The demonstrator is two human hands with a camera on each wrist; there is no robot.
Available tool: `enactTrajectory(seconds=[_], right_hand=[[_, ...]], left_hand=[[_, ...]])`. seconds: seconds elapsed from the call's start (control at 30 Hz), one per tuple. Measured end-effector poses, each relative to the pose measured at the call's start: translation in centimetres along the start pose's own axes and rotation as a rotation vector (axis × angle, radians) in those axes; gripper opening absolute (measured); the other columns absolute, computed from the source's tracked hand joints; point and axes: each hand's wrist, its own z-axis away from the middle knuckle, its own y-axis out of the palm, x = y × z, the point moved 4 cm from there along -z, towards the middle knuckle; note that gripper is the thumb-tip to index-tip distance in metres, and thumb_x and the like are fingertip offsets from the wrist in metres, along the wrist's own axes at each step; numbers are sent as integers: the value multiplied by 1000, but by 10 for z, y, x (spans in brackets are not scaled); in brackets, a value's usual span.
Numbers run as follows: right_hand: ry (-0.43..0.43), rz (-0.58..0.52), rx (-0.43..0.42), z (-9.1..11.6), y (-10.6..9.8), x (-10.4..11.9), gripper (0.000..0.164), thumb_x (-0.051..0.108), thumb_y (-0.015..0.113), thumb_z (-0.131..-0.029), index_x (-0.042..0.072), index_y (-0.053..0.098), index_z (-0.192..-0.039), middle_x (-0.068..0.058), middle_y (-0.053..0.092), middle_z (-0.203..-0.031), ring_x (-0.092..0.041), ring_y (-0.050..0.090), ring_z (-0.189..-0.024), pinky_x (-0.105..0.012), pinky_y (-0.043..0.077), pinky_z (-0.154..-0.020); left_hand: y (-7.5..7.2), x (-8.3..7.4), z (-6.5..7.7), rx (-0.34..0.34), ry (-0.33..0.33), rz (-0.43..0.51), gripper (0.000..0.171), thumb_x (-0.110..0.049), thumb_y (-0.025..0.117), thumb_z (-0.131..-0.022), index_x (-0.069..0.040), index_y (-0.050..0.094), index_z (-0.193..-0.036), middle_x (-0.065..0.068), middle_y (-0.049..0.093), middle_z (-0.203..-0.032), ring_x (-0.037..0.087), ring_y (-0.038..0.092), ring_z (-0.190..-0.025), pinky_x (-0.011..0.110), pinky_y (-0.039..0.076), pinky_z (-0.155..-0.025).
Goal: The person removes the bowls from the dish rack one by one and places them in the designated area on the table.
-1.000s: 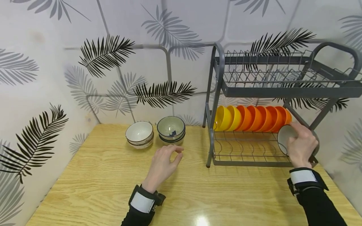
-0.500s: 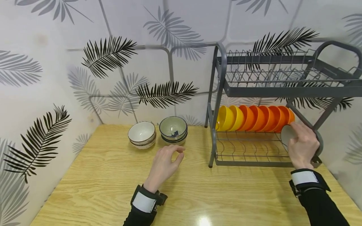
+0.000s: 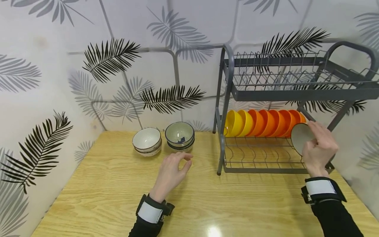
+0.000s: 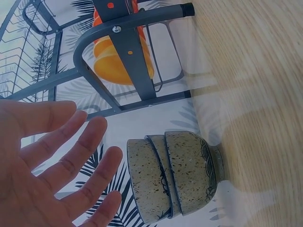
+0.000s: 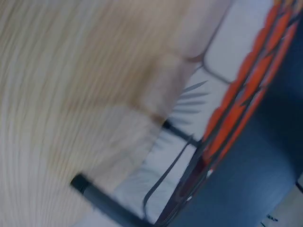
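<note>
My right hand [image 3: 320, 148] grips a bowl [image 3: 300, 138] with a greyish inside and dark rim. The bowl is tipped on its side at the right end of the rack's lower tier; part of it is hidden behind the hand. My left hand [image 3: 170, 172] hovers over the table with relaxed, slightly bent fingers and holds nothing. Just beyond it stand stacked green-grey bowls [image 3: 179, 135] with dark rims, which look speckled outside in the left wrist view. To their left is a short stack of white bowls [image 3: 146, 140] with brown rims.
A grey two-tier dish rack [image 3: 305, 96] stands on the right of the wooden table [image 3: 97, 194]. Along the back of its lower tier, yellow bowls [image 3: 234, 123] and orange bowls [image 3: 278, 123] stand on edge in a row. A leaf-patterned wall [image 3: 148, 75] closes off the back.
My right hand has risen slightly and shifted a little right relative to the rack, lifting the bowl with it. The left hand has stayed in place.
</note>
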Motion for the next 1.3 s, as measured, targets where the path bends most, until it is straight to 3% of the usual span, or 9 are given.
enactTrajectory(seconds=[0.1,0.17,0.23,0.37,0.53,0.77,0.93,1.3], right_hand=[[125,-82,-61,2,-1,6,51,-19,37,-81,-1,77,-108,-26,75,-107,-16,73,-107,-17,48,-106],[211,-112,-97,4,-1,12,51,-18,36,-83,1,78,-107,-24,75,-107,5,69,-105,-13,49,-101],[292,-134,-123,6,-1,21,51,-17,36,-84,2,78,-106,-23,75,-107,16,63,-99,-10,49,-95],[456,-212,-123,10,0,39,54,-17,34,-86,4,79,-107,-7,79,-106,9,67,-98,-13,52,-92],[617,-328,-68,22,6,44,54,-17,35,-87,5,78,-110,14,76,-101,0,70,-99,-21,56,-96],[752,-525,-39,36,13,67,46,-17,39,-87,-2,76,-110,5,77,-101,-11,72,-99,-31,57,-95],[830,-604,13,47,20,88,49,-21,40,-83,-3,75,-112,4,78,-101,-12,70,-104,-42,52,-106],[869,-675,149,61,34,128,48,-22,45,-83,-2,74,-116,8,79,-100,-14,70,-106,-46,50,-111]], left_hand=[[0,1,0,-2,0,-2,18,-18,69,-94,-13,75,-110,2,77,-103,27,69,-104,48,53,-93],[0,1,1,-1,0,1,18,-18,69,-94,-13,75,-110,2,77,-103,27,69,-104,48,53,-93],[0,2,0,-1,2,4,18,-17,69,-94,-13,75,-110,2,76,-103,27,69,-104,48,53,-93],[-1,2,0,-5,8,9,18,-17,69,-94,-13,75,-110,2,77,-103,27,69,-104,47,54,-92],[-2,2,-1,-8,24,8,17,-17,69,-94,-13,75,-110,1,77,-104,27,70,-104,46,54,-92],[-3,0,-2,-17,40,10,18,-16,70,-93,-14,75,-110,0,77,-103,26,70,-103,46,54,-93],[-4,-1,-2,-31,57,8,18,-16,70,-93,-13,75,-109,1,77,-103,26,70,-104,47,54,-95],[-5,-7,-1,-60,144,37,18,-15,69,-94,-11,75,-110,4,77,-108,27,69,-109,50,51,-102]])
